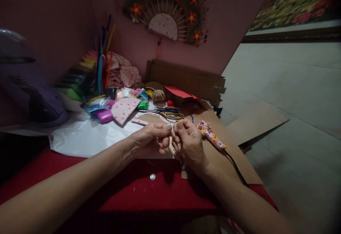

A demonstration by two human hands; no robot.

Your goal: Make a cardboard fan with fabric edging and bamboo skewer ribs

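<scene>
My left hand (153, 136) and my right hand (189, 141) meet above the table, thumbs and fingertips pinched close together. A thin wooden stick (205, 124) shows to the right of my right hand, which seems to grip it. Whatever lies between the left fingertips is too small to make out. Below the hands, a bundle of thin sticks (173, 150) is partly hidden. Just behind them lies a half-round cardboard piece with dotted cloth edging (149, 118). A flower-print cloth piece (213, 136) is right of my right hand.
Scissors (172, 115), a twine ball (158, 96), a dotted half-round piece (125, 109) and bagged colored material (103, 116) lie behind. Cardboard (234, 159) covers the right side. A small white disc (152, 177) rests on red cloth (128, 188). A purple container (39, 92) stands left.
</scene>
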